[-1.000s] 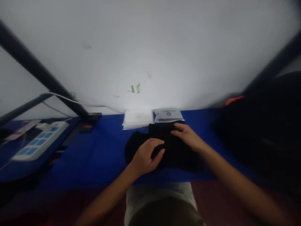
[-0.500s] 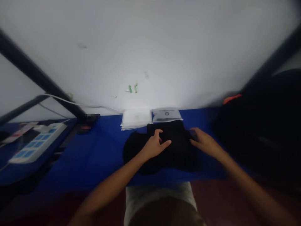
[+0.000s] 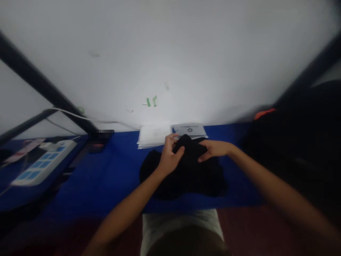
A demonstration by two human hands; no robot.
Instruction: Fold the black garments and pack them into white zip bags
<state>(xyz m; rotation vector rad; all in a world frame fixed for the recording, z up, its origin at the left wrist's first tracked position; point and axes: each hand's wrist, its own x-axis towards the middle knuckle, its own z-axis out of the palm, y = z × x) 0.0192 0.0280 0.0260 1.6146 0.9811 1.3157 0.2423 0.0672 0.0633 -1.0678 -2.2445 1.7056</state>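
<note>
A black cloth garment (image 3: 191, 177) lies bunched on the blue tabletop in front of me; its exact kind is too dark to make out. My left hand (image 3: 170, 154) grips its upper left part, thumb on the near side and fingers partly hidden behind the fabric. From the right, my right hand (image 3: 213, 149) holds the upper right part between thumb and fingers. Between both hands the cloth rises in a fold.
Behind the garment lie a stack of white packets (image 3: 154, 135) and a clear printed plastic bag (image 3: 190, 131), against the white wall. A power strip (image 3: 45, 161) is at left. A large dark heap (image 3: 298, 153) fills the right side.
My right hand has moved left and closed on the cloth. The left hand has shifted slightly up and left, and the fabric between them is now gathered and raised.
</note>
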